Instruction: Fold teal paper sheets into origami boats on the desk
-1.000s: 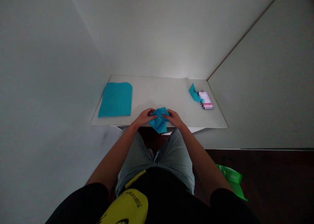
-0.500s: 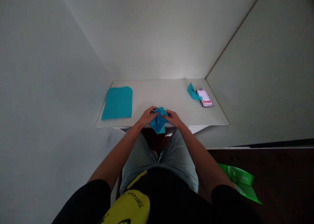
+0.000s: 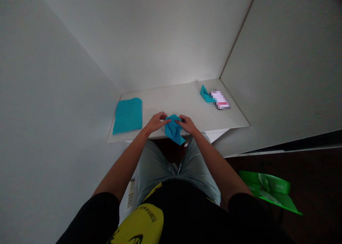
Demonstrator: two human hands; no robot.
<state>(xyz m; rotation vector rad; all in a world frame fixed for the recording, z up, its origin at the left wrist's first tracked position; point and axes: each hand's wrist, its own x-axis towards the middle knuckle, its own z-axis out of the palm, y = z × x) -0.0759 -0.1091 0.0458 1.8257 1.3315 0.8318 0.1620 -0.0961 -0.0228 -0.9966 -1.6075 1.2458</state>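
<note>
A partly folded sheet of blue paper (image 3: 173,129) is held up at the front edge of the white table, creased and slanting, with a pointed corner hanging below the edge. My left hand (image 3: 158,122) pinches its upper left side between thumb and fingers. On its upper right side my right hand (image 3: 186,124) grips it, the thumb lying on the near face. Fingertips behind the paper are hidden. Flat blue sheets (image 3: 128,116) lie on the table to the left, and a folded blue paper boat (image 3: 205,94) stands at the back right.
Beside the boat lies a phone-like thing (image 3: 220,100), blurred by pixels. The narrow white table (image 3: 171,94) is bounded by walls at its back and both sides. Lower right, a green plastic item (image 3: 269,188) is above the dark floor. A wall socket (image 3: 130,194) shows lower left.
The view has tilted and turned slightly. The paper between my hands has changed shape, its lower corner now pointing further right. Both hands still hold it.
</note>
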